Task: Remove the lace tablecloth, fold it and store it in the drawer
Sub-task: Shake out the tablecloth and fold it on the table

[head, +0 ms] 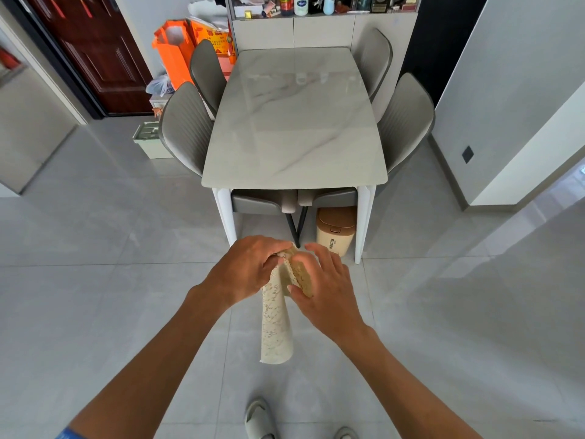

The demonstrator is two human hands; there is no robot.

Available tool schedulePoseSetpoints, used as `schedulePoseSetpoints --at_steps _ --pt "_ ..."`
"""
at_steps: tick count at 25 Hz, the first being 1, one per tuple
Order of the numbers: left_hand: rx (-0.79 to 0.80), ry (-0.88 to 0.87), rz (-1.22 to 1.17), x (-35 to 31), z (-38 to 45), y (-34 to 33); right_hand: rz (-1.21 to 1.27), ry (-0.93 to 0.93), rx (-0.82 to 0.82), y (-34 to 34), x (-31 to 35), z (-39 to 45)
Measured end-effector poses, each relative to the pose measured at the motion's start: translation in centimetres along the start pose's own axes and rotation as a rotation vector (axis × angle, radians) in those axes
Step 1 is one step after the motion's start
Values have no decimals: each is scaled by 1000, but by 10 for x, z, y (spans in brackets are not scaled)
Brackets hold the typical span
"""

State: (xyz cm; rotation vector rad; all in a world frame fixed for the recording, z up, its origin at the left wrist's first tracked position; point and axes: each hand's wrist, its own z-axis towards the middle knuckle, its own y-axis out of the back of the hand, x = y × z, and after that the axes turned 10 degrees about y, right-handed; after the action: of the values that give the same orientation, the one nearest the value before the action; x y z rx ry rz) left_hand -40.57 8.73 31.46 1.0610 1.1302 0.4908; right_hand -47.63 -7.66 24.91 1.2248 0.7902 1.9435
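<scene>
- We stand on a grey tiled floor (95,280) in a dining room, slippers at the bottom edge of the frame.
- Nearest us, low centre, the lace tablecloth (276,324) is off the surface and folded into a narrow strip. Its long axis runs straight down from our hands; the free end hangs above the floor.
- The left hand (250,267) pinches the strip's top edge, fingers curled over it.
- The right hand (323,280) is just beside it, gripping the thicker folded wad at the top, thumb on the near side and fingers spread over the far side.
- We judge the next fold brings the hanging end up towards both hands, equally near.
- Beyond, mid-frame, the marble surface (294,128) lies bare, grey chairs (186,128) tucked around it.
- Under it, a beige bin (335,229).
- We see no drawer clearly.
</scene>
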Motion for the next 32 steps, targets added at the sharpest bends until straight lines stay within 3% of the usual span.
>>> schedulePoseSetpoints --at_steps 2,6,11,19,27,32 --pt "-4 -25 5 1 -1 -1 -6 -34 57 -4 -1 1" --pt "-43 -82 -18 8 0 1 74 -63 -27 -9 -3 1" --pt "-99 -177 36 7 -3 -2 -69 -105 193 -19 -21 7" --pt "-268 -74 151 58 2 23 -351 -283 534 -9 -97 -52" --pt "-109 40 89 94 16 55 -64 77 207 70 -136 16" --pt "-107 150 36 102 23 67 152 8 230 109 -132 62"
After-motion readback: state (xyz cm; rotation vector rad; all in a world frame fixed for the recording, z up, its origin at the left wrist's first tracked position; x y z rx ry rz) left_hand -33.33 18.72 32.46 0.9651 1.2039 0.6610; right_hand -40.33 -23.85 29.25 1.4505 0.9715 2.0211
